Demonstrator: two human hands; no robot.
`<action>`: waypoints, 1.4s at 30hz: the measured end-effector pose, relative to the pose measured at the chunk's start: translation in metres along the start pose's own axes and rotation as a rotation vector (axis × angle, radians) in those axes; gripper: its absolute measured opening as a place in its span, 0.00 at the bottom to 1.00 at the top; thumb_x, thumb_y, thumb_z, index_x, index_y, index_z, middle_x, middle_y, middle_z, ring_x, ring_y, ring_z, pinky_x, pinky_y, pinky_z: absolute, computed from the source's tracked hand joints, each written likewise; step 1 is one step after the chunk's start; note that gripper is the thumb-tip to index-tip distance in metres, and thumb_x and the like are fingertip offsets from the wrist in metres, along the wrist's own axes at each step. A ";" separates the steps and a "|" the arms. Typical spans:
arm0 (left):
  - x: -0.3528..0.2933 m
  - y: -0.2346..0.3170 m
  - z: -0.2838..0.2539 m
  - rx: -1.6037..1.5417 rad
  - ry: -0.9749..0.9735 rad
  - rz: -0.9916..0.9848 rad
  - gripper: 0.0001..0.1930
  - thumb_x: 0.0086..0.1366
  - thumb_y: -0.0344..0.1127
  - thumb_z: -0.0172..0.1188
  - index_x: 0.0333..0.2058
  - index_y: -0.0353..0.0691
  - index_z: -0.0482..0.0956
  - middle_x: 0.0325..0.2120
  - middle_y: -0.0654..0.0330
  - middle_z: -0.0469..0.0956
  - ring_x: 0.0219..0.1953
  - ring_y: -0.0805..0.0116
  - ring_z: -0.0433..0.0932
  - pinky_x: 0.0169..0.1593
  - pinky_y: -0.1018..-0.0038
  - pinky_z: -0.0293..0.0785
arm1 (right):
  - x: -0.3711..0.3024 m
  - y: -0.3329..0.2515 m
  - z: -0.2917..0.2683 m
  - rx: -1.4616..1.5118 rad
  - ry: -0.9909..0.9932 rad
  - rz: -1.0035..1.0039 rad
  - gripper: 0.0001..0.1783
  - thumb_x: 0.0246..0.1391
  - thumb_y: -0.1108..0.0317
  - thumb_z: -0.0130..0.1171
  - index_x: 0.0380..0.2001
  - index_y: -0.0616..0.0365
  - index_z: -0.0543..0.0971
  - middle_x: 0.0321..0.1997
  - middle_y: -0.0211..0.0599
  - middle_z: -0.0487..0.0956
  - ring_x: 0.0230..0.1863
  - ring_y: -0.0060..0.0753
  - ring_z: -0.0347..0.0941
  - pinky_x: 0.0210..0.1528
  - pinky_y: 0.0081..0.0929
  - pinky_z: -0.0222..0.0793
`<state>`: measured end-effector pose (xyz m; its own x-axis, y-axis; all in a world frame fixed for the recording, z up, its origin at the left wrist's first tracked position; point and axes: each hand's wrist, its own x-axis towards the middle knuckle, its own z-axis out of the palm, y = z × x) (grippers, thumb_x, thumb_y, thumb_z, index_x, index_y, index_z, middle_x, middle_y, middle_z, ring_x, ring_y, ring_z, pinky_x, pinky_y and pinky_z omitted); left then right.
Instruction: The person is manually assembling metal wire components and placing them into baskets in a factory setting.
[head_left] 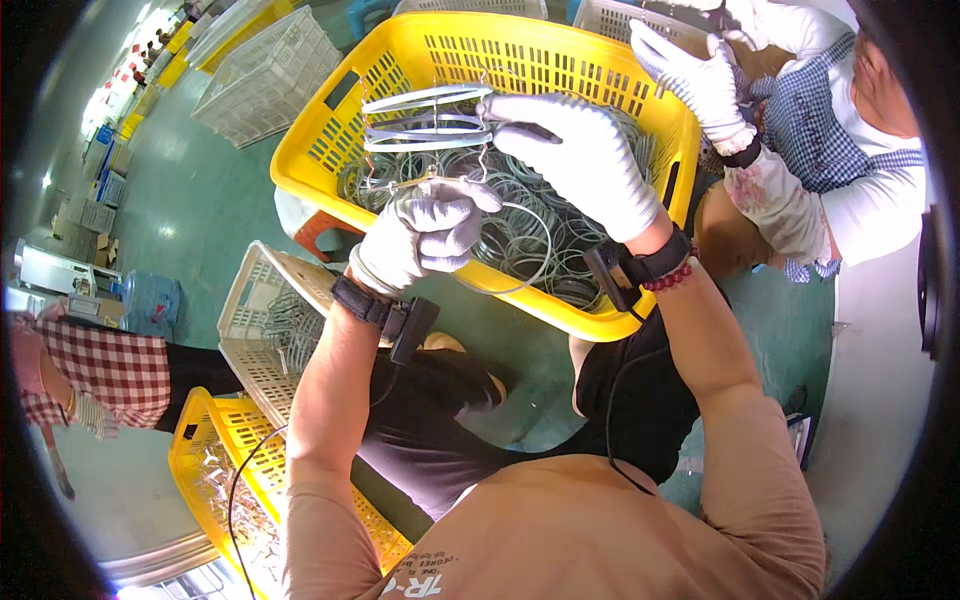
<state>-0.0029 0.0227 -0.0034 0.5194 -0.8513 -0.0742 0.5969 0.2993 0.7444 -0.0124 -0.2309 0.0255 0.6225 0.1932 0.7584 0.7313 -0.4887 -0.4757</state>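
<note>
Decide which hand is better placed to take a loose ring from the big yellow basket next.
Likely the right hand: it extends over the loose rings in the basket, its fingers at the stacked rings' edge. The left hand is curled at the stack's near end and looks busier holding it.

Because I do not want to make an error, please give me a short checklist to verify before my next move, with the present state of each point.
1. Left hand gloved and closed on the thin metal bar below the stacked rings: ok.
2. Right hand gloved and at the right edge of the stacked rings: ok.
3. Right-hand grip firm: cannot tell; one picture does not show pressure.
4. Stacked rings apart from the co-worker's gloved hand: ok, the right hand is between them.
5. Loose wire rings in the yellow basket neatly arranged: not ok, they lie in a tangled heap.
</note>
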 end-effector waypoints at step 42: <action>0.004 -0.008 0.007 0.390 0.647 0.394 0.20 0.75 0.42 0.59 0.58 0.36 0.77 0.33 0.61 0.82 0.23 0.79 0.71 0.28 0.81 0.69 | -0.019 -0.015 -0.036 0.473 -0.383 0.790 0.13 0.65 0.60 0.63 0.39 0.58 0.87 0.26 0.29 0.83 0.20 0.15 0.72 0.24 0.17 0.67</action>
<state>-0.0100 0.0142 -0.0050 0.9632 -0.2661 -0.0378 0.1071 0.2511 0.9620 -0.0449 -0.2578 0.0339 0.9653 0.2609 -0.0072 0.0526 -0.2217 -0.9737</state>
